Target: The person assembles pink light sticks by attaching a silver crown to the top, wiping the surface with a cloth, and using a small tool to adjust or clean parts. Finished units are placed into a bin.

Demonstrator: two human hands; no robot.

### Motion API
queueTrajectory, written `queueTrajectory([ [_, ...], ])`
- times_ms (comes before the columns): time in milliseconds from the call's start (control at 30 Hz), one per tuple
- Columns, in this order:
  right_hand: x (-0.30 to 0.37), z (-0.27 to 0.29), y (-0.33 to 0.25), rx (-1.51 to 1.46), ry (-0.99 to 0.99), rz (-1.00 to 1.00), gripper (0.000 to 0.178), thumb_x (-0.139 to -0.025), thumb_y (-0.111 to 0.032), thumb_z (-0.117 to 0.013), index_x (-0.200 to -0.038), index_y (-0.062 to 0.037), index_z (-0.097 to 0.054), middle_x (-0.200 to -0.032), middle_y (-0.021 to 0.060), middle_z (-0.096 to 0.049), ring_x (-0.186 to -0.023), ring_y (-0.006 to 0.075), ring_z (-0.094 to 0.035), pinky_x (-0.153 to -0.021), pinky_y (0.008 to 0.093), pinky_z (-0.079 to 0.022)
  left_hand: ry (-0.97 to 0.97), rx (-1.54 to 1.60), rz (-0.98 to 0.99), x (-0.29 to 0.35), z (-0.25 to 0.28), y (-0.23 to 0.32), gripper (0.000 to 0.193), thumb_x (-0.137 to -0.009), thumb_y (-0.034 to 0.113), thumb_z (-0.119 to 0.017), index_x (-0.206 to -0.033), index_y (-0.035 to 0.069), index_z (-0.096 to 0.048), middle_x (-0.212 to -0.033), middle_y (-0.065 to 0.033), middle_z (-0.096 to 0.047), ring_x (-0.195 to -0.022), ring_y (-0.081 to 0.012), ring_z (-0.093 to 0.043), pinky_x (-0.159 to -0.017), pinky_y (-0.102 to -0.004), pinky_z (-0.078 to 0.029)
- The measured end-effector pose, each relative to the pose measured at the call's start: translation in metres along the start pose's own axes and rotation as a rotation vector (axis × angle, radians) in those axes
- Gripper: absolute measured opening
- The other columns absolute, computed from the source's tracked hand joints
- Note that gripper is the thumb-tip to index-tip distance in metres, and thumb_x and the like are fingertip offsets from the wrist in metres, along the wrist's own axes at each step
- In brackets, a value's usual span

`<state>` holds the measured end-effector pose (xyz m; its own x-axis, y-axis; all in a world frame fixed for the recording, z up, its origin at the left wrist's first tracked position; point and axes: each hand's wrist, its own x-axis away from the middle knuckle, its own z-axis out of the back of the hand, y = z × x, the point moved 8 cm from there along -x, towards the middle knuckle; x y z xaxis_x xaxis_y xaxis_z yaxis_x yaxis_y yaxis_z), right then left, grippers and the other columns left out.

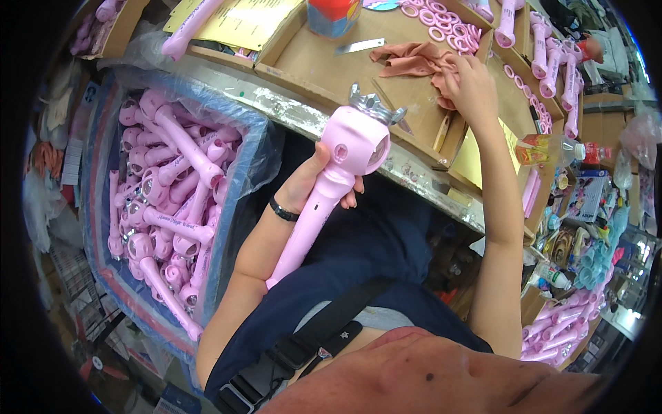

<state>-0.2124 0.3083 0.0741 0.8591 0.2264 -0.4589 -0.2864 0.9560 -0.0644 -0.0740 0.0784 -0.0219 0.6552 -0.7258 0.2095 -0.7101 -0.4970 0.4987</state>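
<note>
A pink toy wand (pixel 314 214) with a silver crown on its round head is tilted in front of my body, its handle end low by my lap. My left hand (pixel 307 178) is closed round it just under the head, thumb on the near side. Over the cardboard tray (pixel 324 72) on the bench, my right hand (pixel 474 90) has its fingers closed on a crumpled brownish-pink cloth (pixel 412 59). The cloth lies partly on the tray floor, and my fingertips are partly hidden in its folds.
Left of me stands a plastic-lined bin (pixel 256 138) full of pink wands. The tray also holds pink rings (pixel 441 21), a metal strip (pixel 359 46), a wooden-handled tool (pixel 442 132) and a red-and-blue container (pixel 333 17). A bottle (pixel 548 150) lies at right, near more wands (pixel 562 324).
</note>
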Motion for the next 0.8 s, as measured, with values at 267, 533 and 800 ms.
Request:
queueTrajectory([
  [267, -0.043, -0.039, 0.047, -0.414, -0.255, -0.226, 0.032, -0.081, -0.032, -0.061, -0.099, -0.0071, -0.068, -0.095, 0.0115, -0.066, -0.094, 0.0317, -0.061, -0.082, 0.0376, -0.048, -0.020, 0.031, 0.005, -0.002, 0.003, -0.003, 0.086, -0.078, 0.073, -0.044, -0.118, -0.002, -0.050, -0.084, -0.0208, -0.064, -0.062, -0.0258, -0.066, -0.054, -0.0324, -0.055],
  [533, -0.055, -0.031, 0.061, -0.791, -0.084, -0.319, 0.027, -0.081, -0.028, -0.060, -0.091, -0.0037, -0.068, -0.087, 0.0099, -0.067, -0.081, 0.0243, -0.062, -0.073, 0.0334, -0.047, -0.036, 0.050, -0.008, -0.002, 0.002, -0.002, 0.083, -0.077, 0.072, -0.047, -0.116, -0.001, -0.051, -0.083, -0.0206, -0.064, -0.063, -0.0253, -0.067, -0.055, -0.0322, -0.056],
  [800, -0.078, -0.011, 0.049, -0.490, -0.293, -0.279, 0.026, -0.082, -0.026, -0.059, -0.091, -0.0036, -0.069, -0.070, 0.0036, -0.062, -0.064, 0.0124, -0.055, -0.062, 0.0275, -0.044, -0.083, 0.134, -0.009, -0.002, 0.001, -0.005, 0.076, -0.081, 0.066, -0.049, -0.118, 0.000, -0.050, -0.085, -0.0213, -0.065, -0.066, -0.0271, -0.067, -0.056, -0.0334, -0.056],
])
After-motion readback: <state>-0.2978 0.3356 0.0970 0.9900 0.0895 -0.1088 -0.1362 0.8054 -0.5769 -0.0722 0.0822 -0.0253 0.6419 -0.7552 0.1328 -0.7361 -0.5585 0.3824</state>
